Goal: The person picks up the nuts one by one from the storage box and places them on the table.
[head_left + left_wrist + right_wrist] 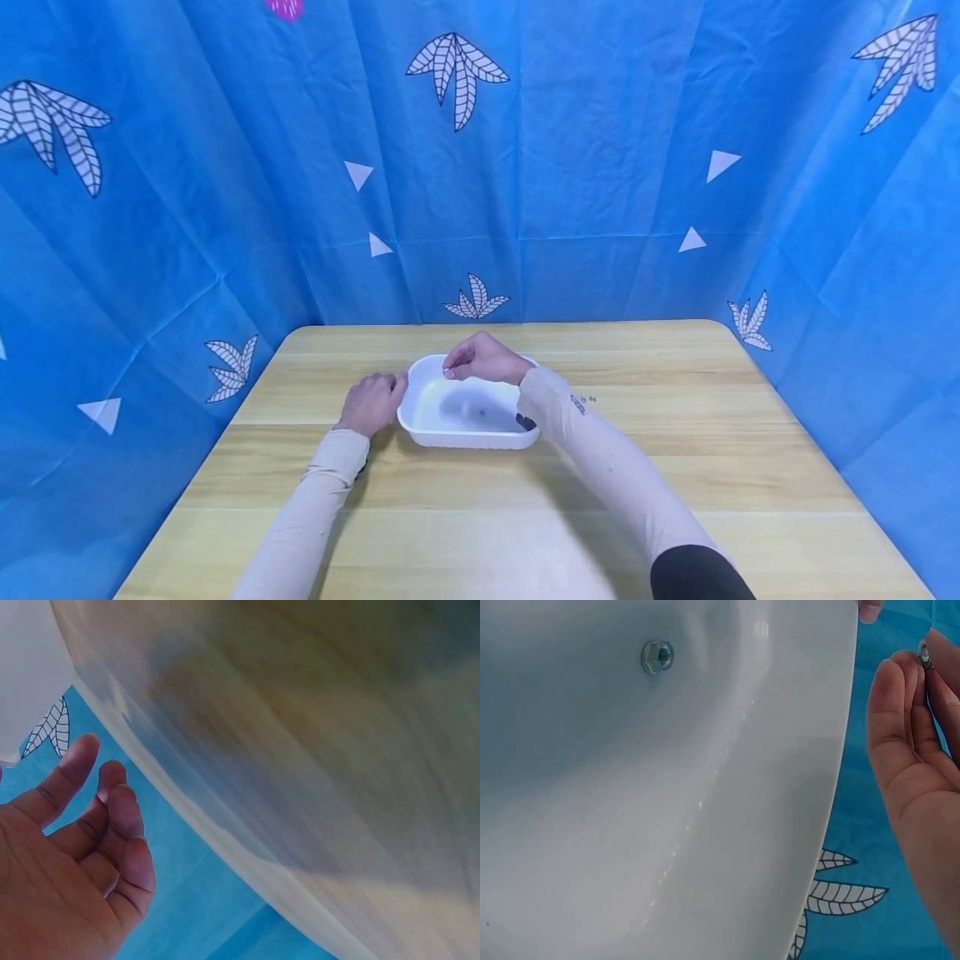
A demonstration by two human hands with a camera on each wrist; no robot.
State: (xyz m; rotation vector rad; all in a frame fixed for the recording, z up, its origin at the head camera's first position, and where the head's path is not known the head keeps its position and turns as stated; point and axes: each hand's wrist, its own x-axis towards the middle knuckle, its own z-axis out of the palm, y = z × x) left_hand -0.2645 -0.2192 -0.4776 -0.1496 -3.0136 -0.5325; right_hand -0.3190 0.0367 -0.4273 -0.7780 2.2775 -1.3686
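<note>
My right hand is over the far part of a white plastic basin, pinching a small metal nut between thumb and fingertips. On the basin's floor lies a flanged hex nut, a tiny dark spot in the head view. At the basin's left end, my left hand rests against the rim, palm down. Its fingers are loosely bent beneath, just outside the basin wall. The left thumb is mostly hidden in the left wrist view.
Several small metallic pieces lie on the wooden table to the right of the basin, partly behind my right sleeve. A blue curtain with leaf prints surrounds the table's back and sides.
</note>
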